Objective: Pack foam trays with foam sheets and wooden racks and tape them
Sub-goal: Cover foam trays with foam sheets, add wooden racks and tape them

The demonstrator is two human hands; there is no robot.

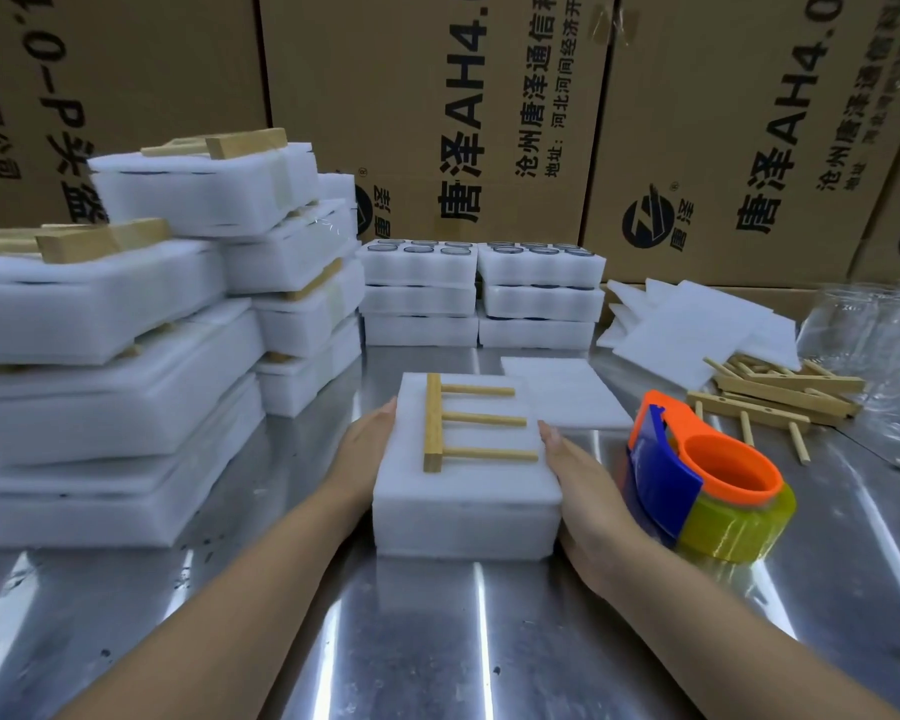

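Flat-fingered, the left hand (370, 452) and right hand (585, 491) press the sides of the light, soft tray (463, 517), whose loose rack (434, 423) could slide.

On the shiny metal counter (437, 641) stands a white rectangular foam tray (463, 532) with a pale three-pegged wooden rack (432, 423) lying flat on top. The left grip (365, 449) and right grip (588, 491) press its opposite sides, fingers straight. An orange-and-blue tape dispenser (697, 480) sits just beside the right grip.

Bright overhead light laid white glare streaks on the steel table (481, 641) in front of the foam tray (466, 517). Left of the tray, foam stacks (100, 356) were blurred; behind it, cartons (437, 96) bowed.
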